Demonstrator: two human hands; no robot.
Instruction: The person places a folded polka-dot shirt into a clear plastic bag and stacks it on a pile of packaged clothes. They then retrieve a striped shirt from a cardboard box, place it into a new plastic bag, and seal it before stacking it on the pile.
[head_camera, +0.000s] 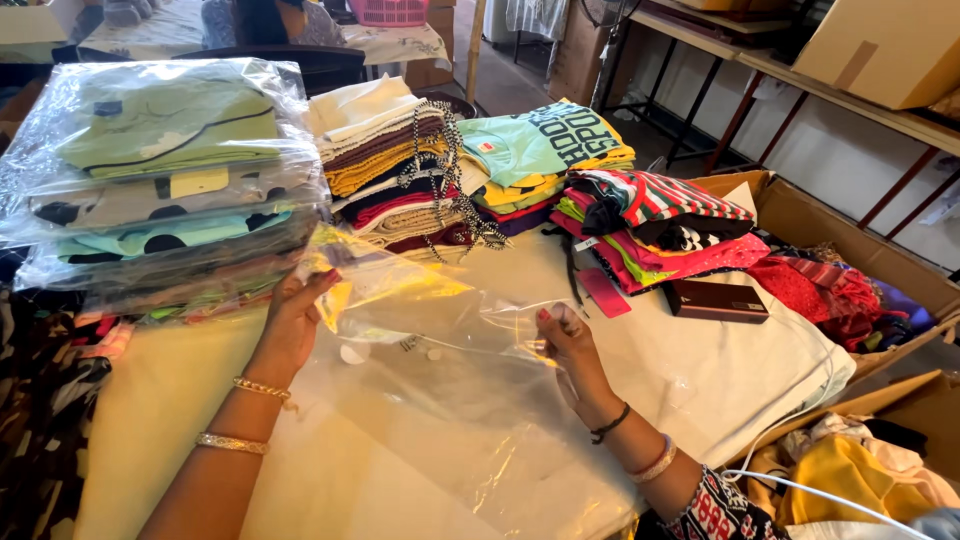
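Observation:
A clear plastic bag (430, 330) is stretched between my two hands over a cream cloth-covered table (170, 400). My left hand (295, 320) grips its left edge, close under a tall stack of bagged folded garments (165, 180). My right hand (565, 345) pinches the bag's right edge near the table's middle. The bag looks empty, with a yellowish garment showing through near its top. Gold bangles sit on my left wrist, a black band and a pale bangle on my right.
Behind the bag stand piles of folded clothes: a striped stack (395, 165), a teal and yellow pile (540, 150), a pink and green pile (660, 230). A dark box (715, 300) lies on the right. Cardboard boxes (850, 250) of clothing line the right side.

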